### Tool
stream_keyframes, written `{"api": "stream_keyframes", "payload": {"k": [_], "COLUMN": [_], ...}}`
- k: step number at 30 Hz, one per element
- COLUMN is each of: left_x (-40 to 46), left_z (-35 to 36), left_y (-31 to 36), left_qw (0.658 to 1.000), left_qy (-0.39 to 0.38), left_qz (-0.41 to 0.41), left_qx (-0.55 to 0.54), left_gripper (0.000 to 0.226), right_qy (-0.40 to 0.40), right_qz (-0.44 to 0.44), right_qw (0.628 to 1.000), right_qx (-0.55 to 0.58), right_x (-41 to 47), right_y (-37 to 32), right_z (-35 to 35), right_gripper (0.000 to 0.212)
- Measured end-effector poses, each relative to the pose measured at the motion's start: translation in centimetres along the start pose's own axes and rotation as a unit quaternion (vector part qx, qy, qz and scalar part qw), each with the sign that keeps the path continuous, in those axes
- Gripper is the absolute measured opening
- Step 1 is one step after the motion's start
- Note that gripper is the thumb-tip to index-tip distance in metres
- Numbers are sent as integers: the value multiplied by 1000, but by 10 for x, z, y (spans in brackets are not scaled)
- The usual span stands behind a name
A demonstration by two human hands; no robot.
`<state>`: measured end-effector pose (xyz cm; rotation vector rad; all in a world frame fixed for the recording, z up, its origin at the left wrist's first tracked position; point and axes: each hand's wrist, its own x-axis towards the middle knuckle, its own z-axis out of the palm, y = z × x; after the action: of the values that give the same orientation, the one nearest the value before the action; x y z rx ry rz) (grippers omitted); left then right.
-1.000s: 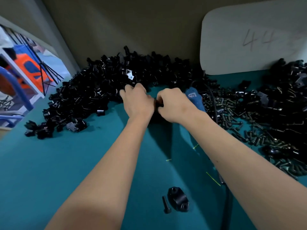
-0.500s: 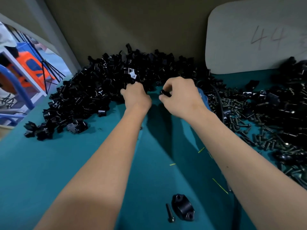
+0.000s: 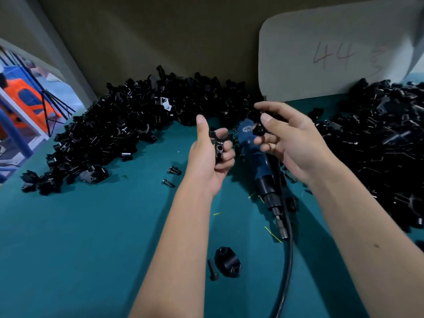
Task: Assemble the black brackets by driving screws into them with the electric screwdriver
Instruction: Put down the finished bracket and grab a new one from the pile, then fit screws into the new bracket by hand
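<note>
Head view, the only one. Left hand [image 3: 212, 157] is raised over the surface [image 3: 80, 237], fingers curled round a black bracket [image 3: 219, 145], thumb sticking up. Right hand [image 3: 284, 143] is just beside it, half curled, pinching a small black part [image 3: 258, 130] between thumb and fingers; too dark to tell if it's a screw or a bracket piece. The two hands are near each other, not touching.

Electric screwdriver [image 3: 263, 175] lies untouched on the surface under and between the hands, blue body away from the person, bit pointing back toward them, black cable [image 3: 289, 255] trailing off the near edge.

Step in hand, as I read it: mating the pinched part to the held bracket before driving. To do it well:
- turn the bracket so its hole faces the right hand
- seat the part square and start it by fingers, not with the tool
- keep the left grip clear of the hole so the bit has a straight path
- only then free the right hand for the screwdriver; it's close, short reach

Counts:
- hands: 2, both loaded
- screwdriver: 1
- brackets: 1 in hand, 1 loose bracket [image 3: 227, 262] near the person, plus two heaps, the left pile [image 3: 128, 129] and the right pile [image 3: 378, 145], uncountable
- loose screws in clear view: 3, one screw [image 3: 212, 270] just beside the loose bracket, two more [image 3: 171, 176] left of the left wrist
- white board [image 3: 332, 49] marked "44": 1
</note>
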<state>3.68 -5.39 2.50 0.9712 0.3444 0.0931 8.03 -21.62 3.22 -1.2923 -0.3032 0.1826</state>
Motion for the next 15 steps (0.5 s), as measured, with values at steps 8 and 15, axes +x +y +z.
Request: {"api": "stream_keyframes", "payload": {"k": [8,15], "left_x": [-6,-2], "left_z": [-7,-9], "left_y": [-17,-23], "left_qw": [996,992], "left_qy": [-28,-51], "left_qz": [20,60], "left_qx": [86,95], "left_gripper": [65,44], "right_qy": [-87,-36], "right_qz": [45,48], "right_qw": [995,998], "right_qx": [12,37], "right_x": [-9,-9], "right_y": [4,5], "right_z": [-16,-14], "right_gripper": [45,35]}}
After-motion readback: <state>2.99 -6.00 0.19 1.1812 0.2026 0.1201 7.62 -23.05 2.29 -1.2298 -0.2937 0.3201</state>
